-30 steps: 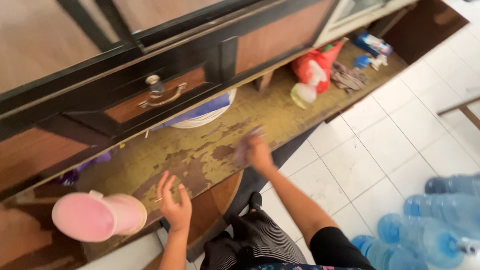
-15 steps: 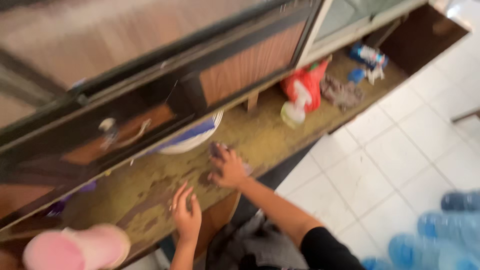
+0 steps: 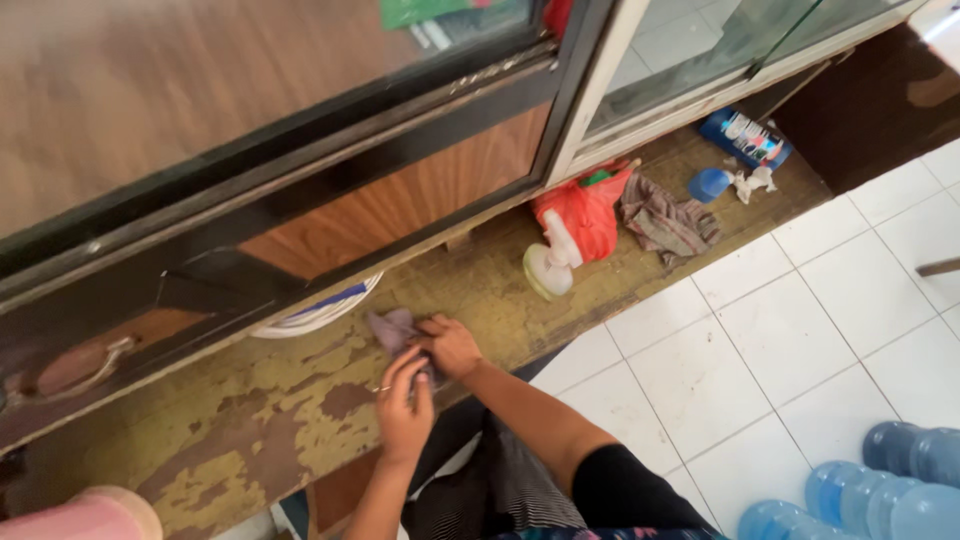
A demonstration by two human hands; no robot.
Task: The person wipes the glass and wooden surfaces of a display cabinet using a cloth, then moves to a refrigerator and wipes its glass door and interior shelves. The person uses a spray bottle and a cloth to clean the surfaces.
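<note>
A small grey-purple cloth (image 3: 388, 328) lies bunched on the worn, paint-flaked wooden shelf (image 3: 250, 420) under a glass-fronted cabinet. My right hand (image 3: 452, 346) grips the cloth's right end and presses it to the shelf. My left hand (image 3: 405, 405), with a ring on one finger, has come up against the right hand, its fingers curled on the lower edge of the cloth. Part of the cloth is hidden under both hands.
A white dish with blue rim (image 3: 320, 310) sits just behind the cloth. To the right are a white bottle (image 3: 548, 270), a red plastic bag (image 3: 588, 212), a striped rag (image 3: 668, 222) and a blue box (image 3: 745, 140). Pink container (image 3: 95, 515) at lower left; blue water jugs (image 3: 885, 480) on the tiled floor.
My right hand has slid the cloth leftward along the shelf. My left hand lifted off the shelf and moved to meet it at the cloth. The view has shifted right.
</note>
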